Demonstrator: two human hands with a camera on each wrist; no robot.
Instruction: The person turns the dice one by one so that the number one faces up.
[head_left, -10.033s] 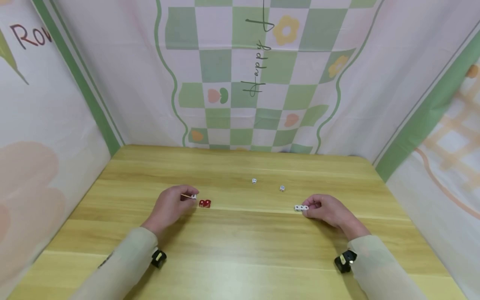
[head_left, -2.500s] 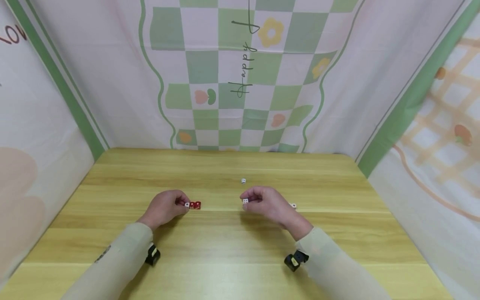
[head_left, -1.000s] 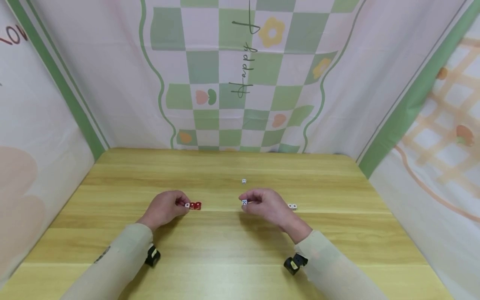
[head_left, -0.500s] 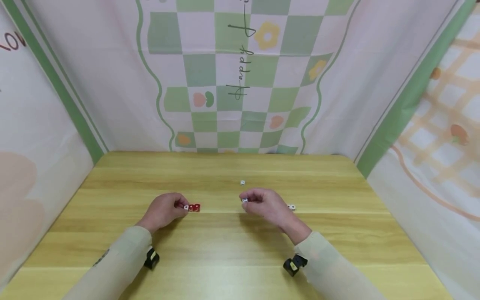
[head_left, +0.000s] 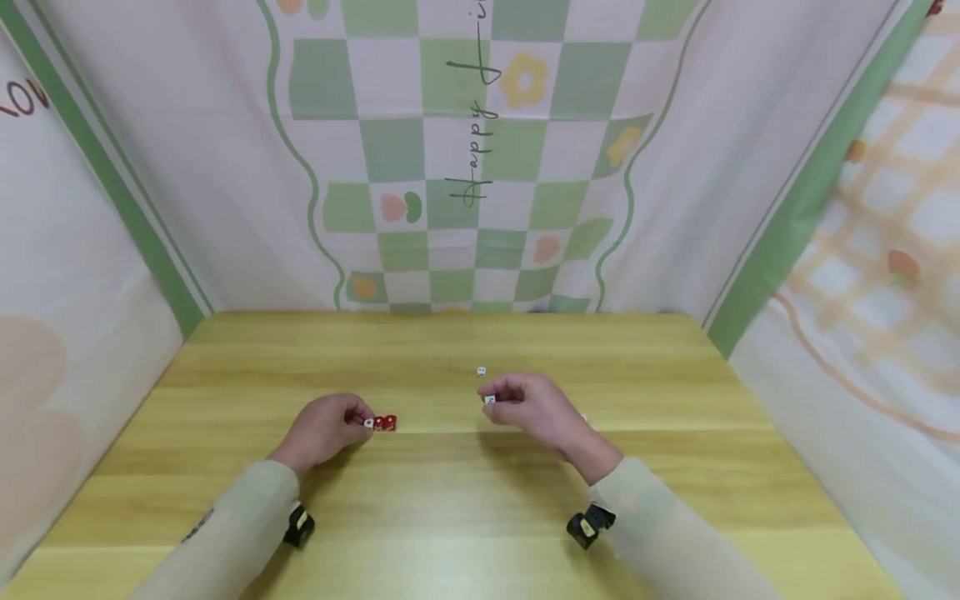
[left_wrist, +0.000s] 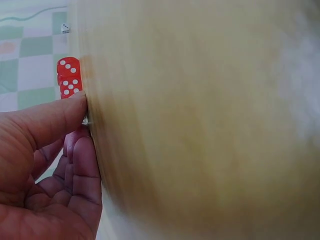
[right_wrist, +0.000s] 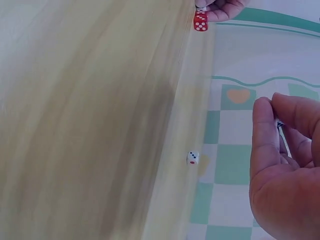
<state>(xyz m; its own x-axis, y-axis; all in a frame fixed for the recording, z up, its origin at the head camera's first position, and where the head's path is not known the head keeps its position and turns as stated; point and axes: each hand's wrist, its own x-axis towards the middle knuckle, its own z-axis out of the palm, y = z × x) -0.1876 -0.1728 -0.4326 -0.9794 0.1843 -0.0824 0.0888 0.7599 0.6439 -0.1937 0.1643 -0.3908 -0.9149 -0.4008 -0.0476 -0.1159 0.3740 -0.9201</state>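
Note:
My left hand pinches a white die at the left end of a short row on the table. Two red dice sit directly beside it; the left wrist view shows these red dice just beyond the thumb. My right hand holds another white die between thumb and fingertips, raised off the wood. In the right wrist view the fingers of the right hand hide most of that die. A loose white die lies on the table a little behind it.
Part of a white die peeks out behind my right wrist; my hand covers whatever lies beside it. The wooden table ends at a patterned cloth backdrop, with cloth walls on both sides.
Since ten seconds ago, my left hand has put its white die against the red pair, and my right hand has left the white row and picked up a die. Lately that die turns in my fingers.

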